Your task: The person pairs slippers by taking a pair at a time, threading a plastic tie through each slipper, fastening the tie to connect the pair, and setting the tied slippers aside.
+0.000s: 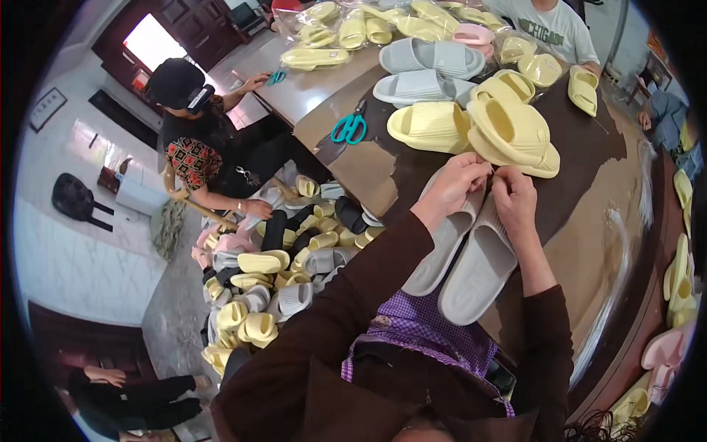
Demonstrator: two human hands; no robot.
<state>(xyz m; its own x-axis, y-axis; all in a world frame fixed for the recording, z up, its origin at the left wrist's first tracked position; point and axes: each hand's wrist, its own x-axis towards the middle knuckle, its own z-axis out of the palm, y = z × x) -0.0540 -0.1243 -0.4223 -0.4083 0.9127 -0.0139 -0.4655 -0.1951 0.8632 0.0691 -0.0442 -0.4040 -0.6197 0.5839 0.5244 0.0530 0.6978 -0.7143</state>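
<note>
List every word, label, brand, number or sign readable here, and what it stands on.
White T-shirt across the table: large dark green lettering on the chest; wording withheld.
Framed sign on the left wall: too small to read.
Nearest grey slides: no legible marking.
I can make out no other text.

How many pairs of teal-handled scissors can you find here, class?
2: the nearer scissors lie left of a yellow slipper; the farther scissors lie by the co-worker at left. More may be hidden.
</note>
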